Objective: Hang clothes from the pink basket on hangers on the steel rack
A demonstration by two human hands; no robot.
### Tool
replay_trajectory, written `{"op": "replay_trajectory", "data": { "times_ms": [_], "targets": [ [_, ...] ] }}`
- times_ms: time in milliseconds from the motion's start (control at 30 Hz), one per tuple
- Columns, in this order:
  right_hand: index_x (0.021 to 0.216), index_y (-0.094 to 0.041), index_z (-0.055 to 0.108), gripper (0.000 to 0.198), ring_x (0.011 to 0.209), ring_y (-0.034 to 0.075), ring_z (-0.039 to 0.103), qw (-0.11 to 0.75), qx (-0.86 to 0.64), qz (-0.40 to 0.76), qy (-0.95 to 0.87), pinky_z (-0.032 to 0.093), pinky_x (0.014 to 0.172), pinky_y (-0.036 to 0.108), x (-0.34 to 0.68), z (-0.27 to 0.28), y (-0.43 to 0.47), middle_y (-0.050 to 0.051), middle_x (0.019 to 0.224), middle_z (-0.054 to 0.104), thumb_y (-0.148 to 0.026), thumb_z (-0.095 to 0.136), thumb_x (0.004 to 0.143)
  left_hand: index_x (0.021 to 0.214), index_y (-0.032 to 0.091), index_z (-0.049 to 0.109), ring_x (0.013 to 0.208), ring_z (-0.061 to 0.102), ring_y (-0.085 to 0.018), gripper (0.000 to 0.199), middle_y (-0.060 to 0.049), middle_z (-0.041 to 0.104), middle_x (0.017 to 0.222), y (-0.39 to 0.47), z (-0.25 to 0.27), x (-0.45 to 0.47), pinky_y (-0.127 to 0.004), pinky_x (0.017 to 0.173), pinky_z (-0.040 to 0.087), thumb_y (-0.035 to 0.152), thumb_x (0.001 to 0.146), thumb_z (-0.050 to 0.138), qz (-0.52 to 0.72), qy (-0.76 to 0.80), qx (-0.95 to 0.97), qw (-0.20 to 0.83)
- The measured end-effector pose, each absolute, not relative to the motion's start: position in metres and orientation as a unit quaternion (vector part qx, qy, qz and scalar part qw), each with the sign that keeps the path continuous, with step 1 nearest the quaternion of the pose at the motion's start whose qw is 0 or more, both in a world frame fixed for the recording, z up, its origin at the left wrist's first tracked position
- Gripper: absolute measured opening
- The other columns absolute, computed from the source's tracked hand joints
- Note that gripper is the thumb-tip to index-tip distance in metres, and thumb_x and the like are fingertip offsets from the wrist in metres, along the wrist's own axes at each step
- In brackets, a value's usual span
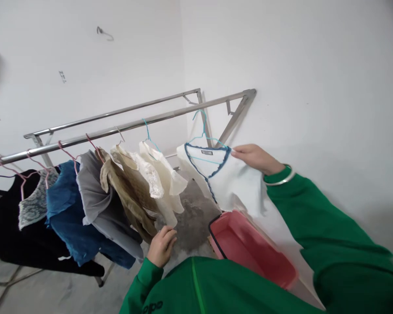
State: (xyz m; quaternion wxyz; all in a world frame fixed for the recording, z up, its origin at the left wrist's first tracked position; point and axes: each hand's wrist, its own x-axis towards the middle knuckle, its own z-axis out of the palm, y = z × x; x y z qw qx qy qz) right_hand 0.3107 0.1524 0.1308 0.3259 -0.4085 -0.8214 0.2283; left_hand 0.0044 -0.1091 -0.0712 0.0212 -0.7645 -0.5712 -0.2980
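Right hand (257, 158) pinches, arm (327, 218) outstretched; left hand (162, 247) curls lower.

The person wears a green long-sleeved top (239, 285), its cloth plain and deep in tone. A thin stripe of lighter, brighter green (196, 279) runs down the chest. To one side of it sits dark lettering (153, 306), too partial to read in full. Both the left sleeve (140, 283) and the right sleeve (327, 218) are the same green. Around the right cuff goes a slim, smooth, silver-coloured bangle (286, 178). The hands (253, 157) are bare, with short-looking fingernails.
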Motion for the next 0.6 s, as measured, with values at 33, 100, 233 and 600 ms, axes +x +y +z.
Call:
{"op": "replay_trajectory", "data": {
  "times_ms": [33,100,233,600],
  "targets": [
    [0.067,-0.015,0.059,0.043,0.072,0.018,0.056,0.337,-0.402,0.214,-0.824,0.044,0.067,0.027,0.298,0.136,0.163,0.005,0.070,0.060,-0.056,0.048,0.077,0.103,0.018,0.061,0.085,0.068,-0.016,0.025,-0.010,0.066,0.100,-0.111,-0.072,0.004,-0.026,0.073,0.057,0.027,0.097,0.039,-0.296,-0.579,-0.759,0.021],
    [0.062,-0.016,0.053,0.033,0.067,0.015,0.050,0.346,-0.399,0.193,-0.827,0.038,0.063,0.026,0.272,0.144,0.182,0.004,0.064,0.053,-0.045,0.048,0.078,0.102,0.019,0.062,0.087,0.068,-0.017,0.026,-0.011,0.066,0.100,-0.116,-0.075,0.002,-0.027,0.075,0.058,0.027,0.097,0.038,-0.296,-0.595,-0.747,0.018],
    [0.053,-0.018,0.036,0.028,0.059,0.011,0.037,0.347,-0.423,0.137,-0.826,0.028,0.058,0.025,0.227,0.151,0.204,0.000,0.054,0.036,-0.028,0.045,0.077,0.101,0.021,0.063,0.087,0.069,-0.019,0.026,-0.011,0.066,0.099,-0.129,-0.081,0.001,-0.029,0.074,0.059,0.028,0.096,0.038,-0.300,-0.620,-0.725,0.010],
    [0.060,-0.019,0.040,0.025,0.072,0.016,0.047,0.249,-0.420,0.108,-0.866,0.033,0.068,0.029,0.179,0.121,0.203,0.012,0.073,0.061,-0.028,0.036,0.083,0.100,0.019,0.062,0.087,0.067,-0.019,0.029,-0.010,0.064,0.100,-0.149,-0.093,0.005,-0.029,0.075,0.056,0.027,0.097,0.034,-0.268,-0.677,-0.685,-0.025]
  ]
}}
